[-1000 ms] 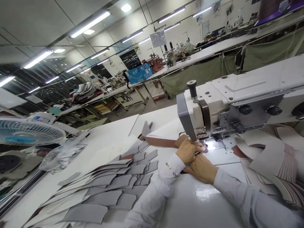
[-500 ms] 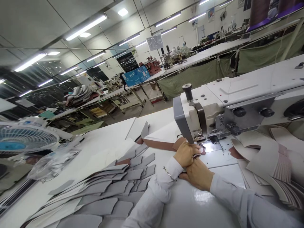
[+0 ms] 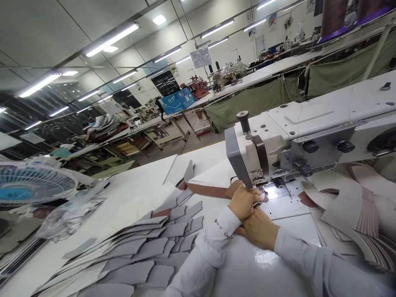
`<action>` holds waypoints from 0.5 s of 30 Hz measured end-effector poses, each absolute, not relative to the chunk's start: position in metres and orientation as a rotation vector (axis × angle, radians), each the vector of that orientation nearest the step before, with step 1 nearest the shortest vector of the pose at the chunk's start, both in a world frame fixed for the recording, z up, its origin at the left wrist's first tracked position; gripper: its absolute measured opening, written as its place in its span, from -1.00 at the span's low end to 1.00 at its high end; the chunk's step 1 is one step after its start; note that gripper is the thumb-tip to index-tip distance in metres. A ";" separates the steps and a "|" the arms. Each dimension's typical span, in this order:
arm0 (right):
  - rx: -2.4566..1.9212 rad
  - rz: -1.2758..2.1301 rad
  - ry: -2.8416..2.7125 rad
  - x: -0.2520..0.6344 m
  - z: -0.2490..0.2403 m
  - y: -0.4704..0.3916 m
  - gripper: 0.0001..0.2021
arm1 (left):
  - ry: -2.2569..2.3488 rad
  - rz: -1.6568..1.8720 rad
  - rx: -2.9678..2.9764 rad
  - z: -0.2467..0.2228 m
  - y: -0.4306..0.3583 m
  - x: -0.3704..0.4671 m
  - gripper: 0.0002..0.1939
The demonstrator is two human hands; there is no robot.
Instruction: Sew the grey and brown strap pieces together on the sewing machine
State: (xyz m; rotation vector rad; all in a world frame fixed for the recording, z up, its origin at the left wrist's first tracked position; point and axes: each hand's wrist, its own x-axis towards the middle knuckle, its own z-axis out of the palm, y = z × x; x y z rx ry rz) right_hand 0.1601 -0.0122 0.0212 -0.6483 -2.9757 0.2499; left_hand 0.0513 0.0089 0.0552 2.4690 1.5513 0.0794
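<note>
My left hand (image 3: pixel 242 202), with a bracelet at its wrist, is closed on the end of a brown strip (image 3: pixel 210 190) just in front of the sewing machine (image 3: pixel 250 154) needle area. Crossing beneath it, my right hand (image 3: pixel 260 227) is closed at the near edge of the same piece; its fingertips are partly hidden by the left. From the hands the strip runs left over the table and curls up at its far end, showing a grey back. A lamp lights the metal plate (image 3: pixel 278 192) right of the fingers.
Grey-backed cut pieces (image 3: pixel 148 249) lie in overlapping rows on the left of the table. More curved pieces (image 3: pixel 355 198) are piled at the right under the machine arm. A fan (image 3: pixel 34 181) and a clear plastic bag (image 3: pixel 66 216) are at far left.
The view has shifted very slightly. Both hands and the brown strip stay almost in the same place at the machine.
</note>
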 end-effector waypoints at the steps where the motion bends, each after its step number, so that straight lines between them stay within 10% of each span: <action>1: -0.652 0.250 -2.980 0.160 0.022 -0.013 -0.50 | 1.547 0.078 2.475 0.056 0.008 0.052 -0.65; 15: -0.503 0.150 -2.763 0.151 -0.003 -0.016 -0.71 | 1.723 0.169 2.273 0.057 0.004 0.068 -0.57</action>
